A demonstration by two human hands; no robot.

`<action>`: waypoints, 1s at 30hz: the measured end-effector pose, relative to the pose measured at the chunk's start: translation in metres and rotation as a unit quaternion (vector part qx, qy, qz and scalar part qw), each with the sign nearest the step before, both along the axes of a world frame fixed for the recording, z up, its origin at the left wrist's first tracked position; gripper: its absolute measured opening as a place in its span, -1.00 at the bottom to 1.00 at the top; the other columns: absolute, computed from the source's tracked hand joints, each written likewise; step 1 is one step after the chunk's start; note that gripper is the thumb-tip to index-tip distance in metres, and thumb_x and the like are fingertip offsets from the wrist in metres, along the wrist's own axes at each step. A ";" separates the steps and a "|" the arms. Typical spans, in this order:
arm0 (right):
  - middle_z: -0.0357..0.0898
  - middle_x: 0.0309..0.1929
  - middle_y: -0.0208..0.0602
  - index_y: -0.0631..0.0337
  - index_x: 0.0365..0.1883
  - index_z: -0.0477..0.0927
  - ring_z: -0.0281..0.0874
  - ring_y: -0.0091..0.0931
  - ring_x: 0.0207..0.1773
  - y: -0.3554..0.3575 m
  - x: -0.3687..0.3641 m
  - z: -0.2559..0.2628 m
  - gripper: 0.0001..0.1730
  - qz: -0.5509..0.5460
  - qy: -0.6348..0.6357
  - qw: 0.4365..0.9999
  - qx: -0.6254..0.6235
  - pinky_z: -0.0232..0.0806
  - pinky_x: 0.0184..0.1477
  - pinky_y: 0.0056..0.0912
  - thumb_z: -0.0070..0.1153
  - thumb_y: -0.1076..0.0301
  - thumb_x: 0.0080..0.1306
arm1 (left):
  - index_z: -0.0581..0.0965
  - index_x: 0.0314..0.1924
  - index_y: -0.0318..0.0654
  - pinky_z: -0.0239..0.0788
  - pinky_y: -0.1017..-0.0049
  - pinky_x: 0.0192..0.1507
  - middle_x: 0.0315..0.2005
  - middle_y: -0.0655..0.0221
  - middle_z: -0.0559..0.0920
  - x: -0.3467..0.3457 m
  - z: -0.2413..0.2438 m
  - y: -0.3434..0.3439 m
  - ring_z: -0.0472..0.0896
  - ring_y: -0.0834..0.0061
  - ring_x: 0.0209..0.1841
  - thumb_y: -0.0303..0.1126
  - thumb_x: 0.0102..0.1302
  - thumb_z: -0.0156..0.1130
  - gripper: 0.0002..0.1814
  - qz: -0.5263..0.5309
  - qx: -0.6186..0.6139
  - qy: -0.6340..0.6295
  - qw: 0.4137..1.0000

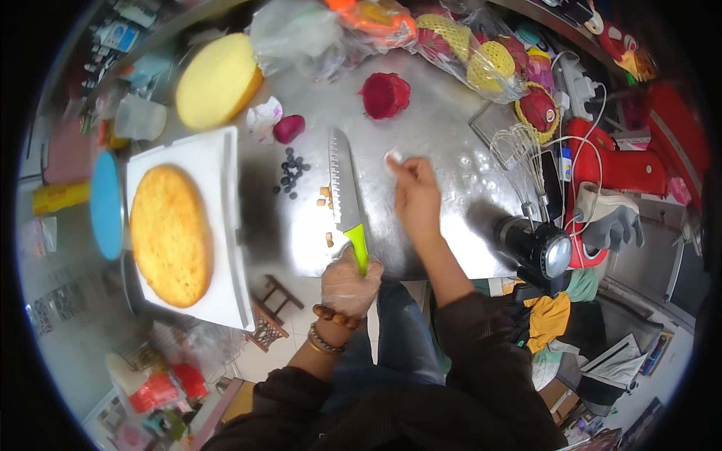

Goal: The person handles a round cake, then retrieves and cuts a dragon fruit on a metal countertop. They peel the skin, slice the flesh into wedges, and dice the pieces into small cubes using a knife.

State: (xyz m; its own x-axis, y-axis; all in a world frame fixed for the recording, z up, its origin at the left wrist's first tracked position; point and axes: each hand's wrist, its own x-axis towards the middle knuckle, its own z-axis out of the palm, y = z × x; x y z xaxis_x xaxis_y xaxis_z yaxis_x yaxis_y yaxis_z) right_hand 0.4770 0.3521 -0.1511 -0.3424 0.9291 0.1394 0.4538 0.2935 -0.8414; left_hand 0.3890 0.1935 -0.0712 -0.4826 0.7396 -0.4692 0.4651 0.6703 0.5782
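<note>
My left hand (348, 287), in a thin clear plastic glove, grips the lime-green handle of a serrated knife (348, 183). The blade points away from me over the steel table. My bare right hand (416, 191) pinches a small white piece (393, 154), too small and blurred to name. Left of the blade lie loose blueberries (291, 173) and small brown cubes (324, 197). Beyond them sits a small purple-red piece of dragon fruit (289, 129) beside a crumpled white paper (264, 119). A cut red dragon fruit (385, 96) stands farther back.
On the left, a round sponge cake layer (171, 237) rests on a white board (225, 186); another layer (217, 82) leans behind. Bagged dragon fruits (491, 65) line the back. Wire whisks (522, 163), a black cylindrical device (533, 245) and a red stand mixer (626, 163) occupy the right.
</note>
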 end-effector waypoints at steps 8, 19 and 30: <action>0.52 -0.20 -0.15 0.17 0.11 0.77 0.58 -0.31 -0.28 -0.069 0.007 0.015 -0.47 0.024 0.002 1.000 0.018 0.45 -0.24 -0.34 0.07 0.76 0.25 | 0.53 -0.16 -0.29 0.54 0.20 -0.30 -0.50 0.17 0.65 -0.028 0.031 -0.066 0.68 0.08 -0.45 -0.39 0.36 0.26 -0.85 0.027 0.130 -0.072 0.988; 0.48 -0.22 -0.27 0.05 0.10 0.73 0.60 -0.33 -0.23 -0.165 -0.011 0.002 -0.67 0.252 -0.043 0.959 -0.120 0.53 -0.20 -0.27 0.24 0.48 0.38 | 0.51 -0.18 -0.27 0.50 0.33 -0.43 -0.56 0.34 0.62 -0.027 0.031 -0.123 0.64 0.26 -0.56 -0.40 0.36 0.28 -0.86 -0.002 0.187 -0.031 0.982; 0.48 -0.25 -0.34 0.05 0.02 0.79 0.60 -0.38 -0.28 -0.059 -0.075 -0.014 -0.67 0.171 -0.081 0.979 0.075 0.56 -0.24 -0.30 0.24 0.52 0.31 | 0.50 -0.21 -0.24 0.40 0.54 -0.46 -0.57 0.49 0.56 -0.030 0.023 -0.143 0.55 0.57 -0.56 -0.40 0.44 0.20 -0.91 -0.032 0.220 -0.059 0.973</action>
State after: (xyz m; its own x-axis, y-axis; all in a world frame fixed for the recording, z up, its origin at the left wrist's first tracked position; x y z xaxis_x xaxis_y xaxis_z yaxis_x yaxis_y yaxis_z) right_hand 0.4024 0.2929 -0.1650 -0.6593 0.7290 0.1839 0.4305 0.5665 -0.7027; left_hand 0.3593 0.0504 -0.0483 -0.3907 0.9083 -0.1493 0.4099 0.3170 0.8553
